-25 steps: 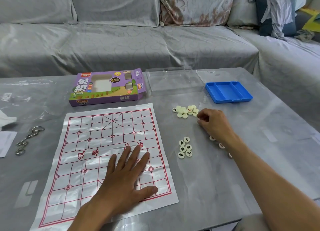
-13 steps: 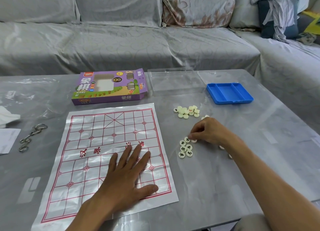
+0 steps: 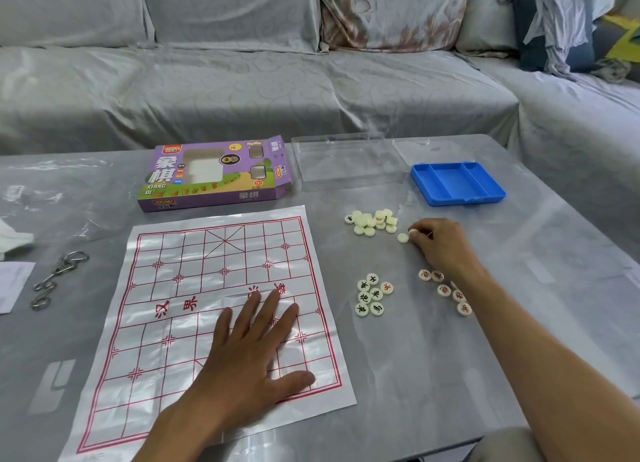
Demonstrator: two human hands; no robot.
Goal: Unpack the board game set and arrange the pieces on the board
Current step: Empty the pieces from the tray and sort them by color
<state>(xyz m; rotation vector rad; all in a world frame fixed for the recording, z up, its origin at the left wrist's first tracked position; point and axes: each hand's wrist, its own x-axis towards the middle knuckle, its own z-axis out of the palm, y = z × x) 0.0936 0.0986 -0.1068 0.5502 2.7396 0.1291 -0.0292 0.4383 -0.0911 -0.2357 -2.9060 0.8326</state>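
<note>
Head view: left hand (image 3: pixel 249 354) flat on empty board (image 3: pixel 194 254); right hand (image 3: pixel 438 243) grip pinches one piece (image 3: pixel 402 237); sorted pieces (image 3: pixel 372 293) wait at 3 o'clock

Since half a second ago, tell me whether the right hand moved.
Yes. The right hand left the black-lettered round pieces and went toward the blue plastic tray.

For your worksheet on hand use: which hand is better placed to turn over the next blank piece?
The right hand: its fingers already touch a blank piece beside the pile. The left hand lies flat on the board.
</note>
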